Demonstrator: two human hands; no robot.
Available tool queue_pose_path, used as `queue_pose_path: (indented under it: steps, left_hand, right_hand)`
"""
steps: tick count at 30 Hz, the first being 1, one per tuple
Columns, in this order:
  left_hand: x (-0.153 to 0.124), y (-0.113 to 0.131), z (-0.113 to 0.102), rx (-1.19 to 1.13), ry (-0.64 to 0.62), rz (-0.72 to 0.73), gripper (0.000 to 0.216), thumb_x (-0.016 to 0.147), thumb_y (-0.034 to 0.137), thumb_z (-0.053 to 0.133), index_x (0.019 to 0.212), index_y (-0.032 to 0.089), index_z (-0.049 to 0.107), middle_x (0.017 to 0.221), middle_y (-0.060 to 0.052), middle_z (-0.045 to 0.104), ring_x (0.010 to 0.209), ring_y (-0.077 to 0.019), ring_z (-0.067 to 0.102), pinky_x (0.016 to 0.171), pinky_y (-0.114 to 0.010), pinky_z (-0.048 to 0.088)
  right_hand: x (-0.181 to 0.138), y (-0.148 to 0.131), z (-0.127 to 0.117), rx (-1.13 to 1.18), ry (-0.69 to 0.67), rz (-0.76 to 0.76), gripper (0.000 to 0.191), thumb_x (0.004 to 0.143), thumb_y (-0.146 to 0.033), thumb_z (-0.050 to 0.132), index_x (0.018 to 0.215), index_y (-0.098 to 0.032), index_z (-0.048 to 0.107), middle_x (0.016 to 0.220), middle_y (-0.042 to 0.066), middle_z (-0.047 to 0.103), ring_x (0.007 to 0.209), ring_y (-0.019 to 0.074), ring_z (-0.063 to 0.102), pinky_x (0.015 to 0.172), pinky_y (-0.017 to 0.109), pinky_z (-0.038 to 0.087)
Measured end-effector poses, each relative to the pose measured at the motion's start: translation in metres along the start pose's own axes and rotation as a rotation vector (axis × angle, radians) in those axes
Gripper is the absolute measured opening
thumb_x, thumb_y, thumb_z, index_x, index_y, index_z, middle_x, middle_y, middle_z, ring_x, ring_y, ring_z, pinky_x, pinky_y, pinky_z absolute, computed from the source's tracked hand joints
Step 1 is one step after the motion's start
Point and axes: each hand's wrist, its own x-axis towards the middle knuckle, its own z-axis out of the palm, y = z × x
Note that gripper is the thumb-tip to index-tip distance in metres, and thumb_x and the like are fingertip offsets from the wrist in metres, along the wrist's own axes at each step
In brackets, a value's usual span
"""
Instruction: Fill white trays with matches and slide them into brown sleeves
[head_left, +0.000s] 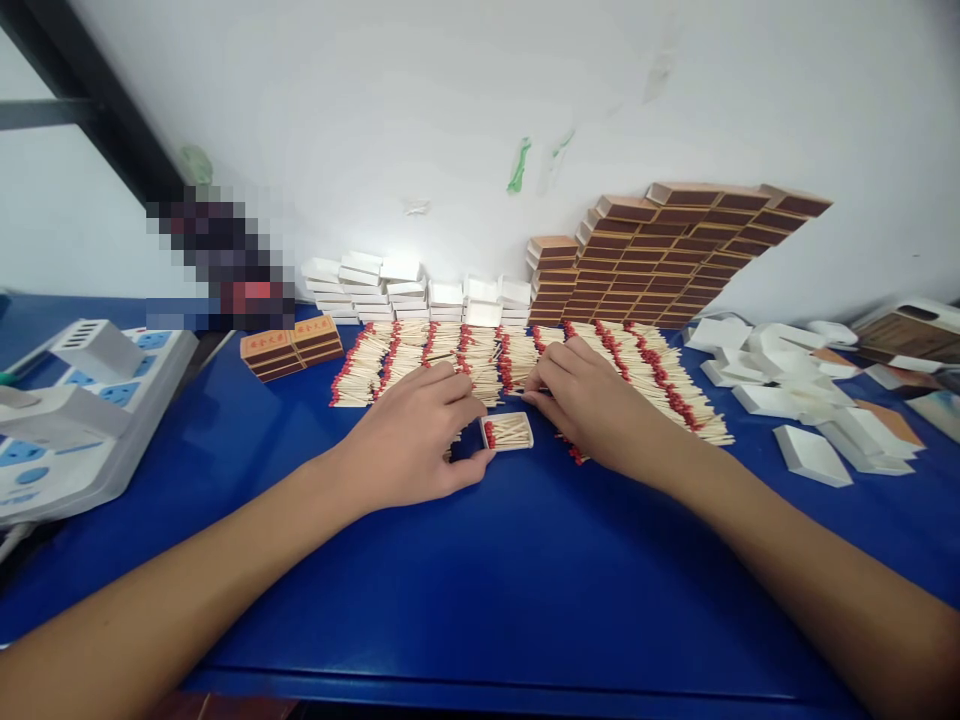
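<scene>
A small white matchbox tray [511,447] lies on the blue table, partly filled with red-tipped matches. My left hand [420,430] grips the tray's left end between thumb and fingers. Just beyond the tray's right side, my right hand [581,400] reaches into the spread of loose matches [517,365], its thumb and fingers pinched together low over them. Whatever sits between those fingertips is too small to make out for sure. Rows of matches [675,385] with red heads extend to both sides behind my hands.
White empty trays [367,285] are stacked against the wall, beside a tall pile of brown matchboxes [675,250]. A bundle of matchboxes [292,348] rests at left, near a power strip [127,440]. Loose white trays [814,455] lie heaped at right.
</scene>
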Motion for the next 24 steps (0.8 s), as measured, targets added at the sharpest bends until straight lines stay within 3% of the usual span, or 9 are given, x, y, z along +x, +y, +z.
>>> queue_pose_path:
  steps: [7,15,24]
  left_hand:
    - [0.000,-0.001,0.001,0.021,0.016,0.006,0.022,0.099,0.037,0.070,0.103,0.016,0.076,0.089,-0.006,0.067,0.090,-0.0249,0.063,0.083,-0.040,0.051]
    - [0.000,-0.002,0.001,0.003,0.013,0.007,0.023,0.098,0.038,0.072,0.102,0.015,0.077,0.089,-0.006,0.066,0.090,-0.0256,0.062,0.082,-0.041,0.052]
    - [-0.001,-0.002,0.002,0.004,0.022,0.003,0.024,0.098,0.038,0.072,0.102,0.014,0.078,0.091,-0.006,0.067,0.091,-0.0258,0.062,0.084,-0.042,0.053]
  right_hand:
    - [-0.005,-0.016,-0.018,0.192,-0.013,-0.007,0.020,0.112,-0.021,0.049,0.093,-0.023,0.054,0.098,0.009,0.063,0.092,0.0259,0.053,0.082,0.041,0.044]
    - [-0.002,-0.034,-0.012,0.039,-0.024,-0.089,0.019,0.110,-0.015,0.052,0.095,-0.019,0.063,0.098,0.012,0.065,0.096,0.0283,0.054,0.086,0.042,0.046]
    - [-0.005,-0.032,-0.021,0.124,-0.025,-0.048,0.014,0.108,-0.020,0.058,0.098,-0.020,0.067,0.101,0.012,0.065,0.102,0.0285,0.058,0.087,0.042,0.049]
